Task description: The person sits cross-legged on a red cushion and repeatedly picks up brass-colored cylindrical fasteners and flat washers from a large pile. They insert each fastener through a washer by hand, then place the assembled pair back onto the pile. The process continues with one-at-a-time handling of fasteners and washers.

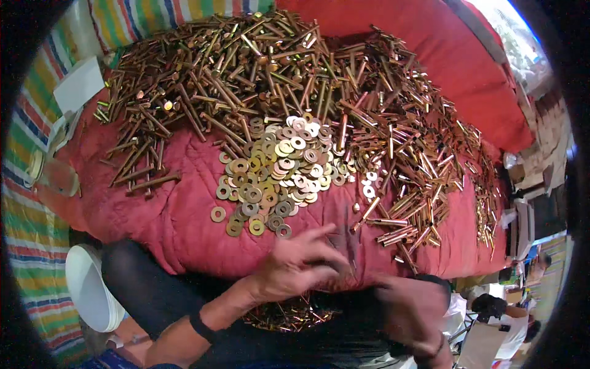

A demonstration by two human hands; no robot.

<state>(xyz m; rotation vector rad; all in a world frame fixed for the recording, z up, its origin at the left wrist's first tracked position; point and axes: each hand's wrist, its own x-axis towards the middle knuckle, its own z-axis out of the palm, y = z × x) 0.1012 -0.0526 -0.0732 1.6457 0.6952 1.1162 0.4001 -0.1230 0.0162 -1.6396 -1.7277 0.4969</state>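
Note:
My left hand [301, 264] hovers over the near edge of a red quilted cloth [178, 227], its fingers stretched and apart, with nothing visible in them. To its right, my right hand [412, 307] is smeared by motion, so its fingers cannot be read. Just beyond my left hand lies a heap of flat round metal washers [270, 178]. Long brassy bolts [227, 80] are piled behind the washers. Thin metal tubes [405, 221] spread over the cloth on the right. Below my hands, between my legs, more metal pieces [292, 313] show, partly hidden by my left arm.
A white bucket [92, 289] stands at the lower left beside my leg. A white box [78, 85] sits by the striped sheet [37, 203] at the left. Red padding [424, 55] rises at the far right. Other people [516, 326] are at the lower right.

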